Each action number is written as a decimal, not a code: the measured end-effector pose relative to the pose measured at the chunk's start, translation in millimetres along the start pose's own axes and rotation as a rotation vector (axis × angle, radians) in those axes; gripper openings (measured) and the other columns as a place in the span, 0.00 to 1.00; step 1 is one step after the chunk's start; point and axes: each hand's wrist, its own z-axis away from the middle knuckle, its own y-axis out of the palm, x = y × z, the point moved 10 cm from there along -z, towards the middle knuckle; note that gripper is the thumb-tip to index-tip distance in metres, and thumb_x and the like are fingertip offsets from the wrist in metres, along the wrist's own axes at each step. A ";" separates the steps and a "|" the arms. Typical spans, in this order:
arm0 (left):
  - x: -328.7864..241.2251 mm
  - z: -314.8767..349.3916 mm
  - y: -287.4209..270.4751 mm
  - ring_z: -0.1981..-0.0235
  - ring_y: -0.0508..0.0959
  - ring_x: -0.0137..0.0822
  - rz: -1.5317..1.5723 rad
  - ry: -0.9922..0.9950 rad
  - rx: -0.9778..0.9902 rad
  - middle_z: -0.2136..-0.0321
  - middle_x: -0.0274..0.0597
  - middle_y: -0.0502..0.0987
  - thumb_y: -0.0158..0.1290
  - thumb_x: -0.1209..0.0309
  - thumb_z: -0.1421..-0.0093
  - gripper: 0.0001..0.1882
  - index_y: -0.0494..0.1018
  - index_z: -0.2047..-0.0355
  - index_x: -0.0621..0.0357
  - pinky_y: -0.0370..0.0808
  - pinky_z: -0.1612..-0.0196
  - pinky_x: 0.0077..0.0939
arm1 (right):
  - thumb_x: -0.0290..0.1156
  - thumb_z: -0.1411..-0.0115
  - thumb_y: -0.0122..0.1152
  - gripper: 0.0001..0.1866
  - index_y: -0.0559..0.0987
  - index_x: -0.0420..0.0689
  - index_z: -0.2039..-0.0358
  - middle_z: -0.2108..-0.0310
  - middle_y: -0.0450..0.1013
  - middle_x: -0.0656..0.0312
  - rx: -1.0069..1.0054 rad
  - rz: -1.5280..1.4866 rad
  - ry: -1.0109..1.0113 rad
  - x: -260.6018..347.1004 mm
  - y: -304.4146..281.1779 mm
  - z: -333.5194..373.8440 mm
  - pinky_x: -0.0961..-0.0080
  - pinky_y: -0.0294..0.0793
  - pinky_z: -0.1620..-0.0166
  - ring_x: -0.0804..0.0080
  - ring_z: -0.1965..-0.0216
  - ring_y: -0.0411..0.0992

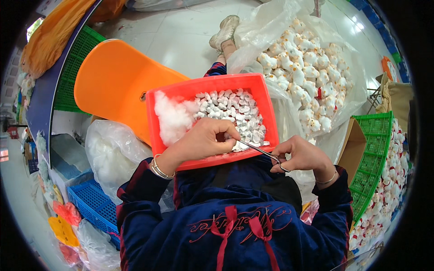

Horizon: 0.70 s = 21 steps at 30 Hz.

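Note:
My right hand [300, 156] grips the finger loops of thin metal forceps [257, 148], whose tips point left toward my left hand [205, 137]. My left thumb and forefinger are pinched together at those tips; whatever small piece they hold is mostly hidden. Both hands are over the near edge of a red plastic tray [271, 119] that rests across my lap. White fluffy stuffing [171, 118] fills the tray's left end. Many small white and silvery fabric pieces [233, 108] lie across its middle and right.
An orange chair [120, 81] stands beyond the tray to the left. Farther right, a clear bag holds white plush toys [303, 72]. A green crate [373, 158] with more toys and a cardboard box [352, 140] flank my right; a stuffing bag [110, 149] and blue crate [95, 198] my left.

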 end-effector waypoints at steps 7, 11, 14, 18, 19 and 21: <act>14.9 23.4 -55.1 0.68 0.78 0.21 0.134 -0.185 -0.193 0.69 0.35 0.80 0.57 0.81 0.39 0.04 0.77 0.64 0.62 0.78 0.63 0.19 | 0.33 0.45 0.77 0.12 0.83 0.39 0.72 0.83 0.72 0.70 0.002 -0.090 -0.043 -13.5 -3.7 5.5 0.81 0.62 0.74 0.87 0.79 0.66; 10.6 12.5 -39.5 0.60 0.81 0.27 0.210 -0.124 -0.083 0.58 0.40 0.81 0.54 0.78 0.34 0.11 0.76 0.52 0.63 0.80 0.60 0.21 | 0.33 0.45 0.77 0.12 0.83 0.38 0.72 0.82 0.73 0.69 -0.011 -0.115 0.027 -29.3 -9.6 6.4 0.81 0.64 0.73 0.86 0.78 0.68; 23.2 2.4 -12.9 0.55 0.81 0.28 0.317 -0.174 0.027 0.50 0.42 0.80 0.53 0.75 0.32 0.17 0.74 0.43 0.64 0.80 0.59 0.21 | 0.33 0.44 0.76 0.11 0.84 0.38 0.72 0.83 0.73 0.69 -0.021 -0.052 0.007 -16.3 -7.3 1.7 0.81 0.65 0.73 0.86 0.78 0.68; 25.9 -1.6 13.9 0.61 0.83 0.25 0.378 -0.353 0.174 0.59 0.40 0.84 0.54 0.73 0.31 0.16 0.77 0.45 0.65 0.80 0.62 0.19 | 0.32 0.45 0.76 0.11 0.84 0.39 0.71 0.83 0.73 0.69 -0.035 -0.009 0.032 -10.7 -8.0 3.0 0.80 0.65 0.74 0.86 0.79 0.68; 26.7 -2.6 13.3 0.62 0.83 0.24 0.358 -0.349 0.176 0.62 0.39 0.84 0.55 0.73 0.31 0.15 0.78 0.47 0.65 0.80 0.63 0.18 | 0.32 0.45 0.76 0.11 0.84 0.39 0.71 0.83 0.73 0.69 -0.039 -0.007 0.044 -9.8 -8.5 3.7 0.80 0.65 0.74 0.86 0.79 0.68; 29.7 -2.6 11.7 0.66 0.83 0.24 0.315 -0.345 0.177 0.66 0.38 0.85 0.56 0.73 0.32 0.13 0.80 0.51 0.66 0.80 0.64 0.18 | 0.32 0.45 0.76 0.10 0.84 0.39 0.71 0.83 0.72 0.70 -0.043 0.006 0.055 -9.5 -8.4 4.1 0.80 0.64 0.74 0.86 0.79 0.67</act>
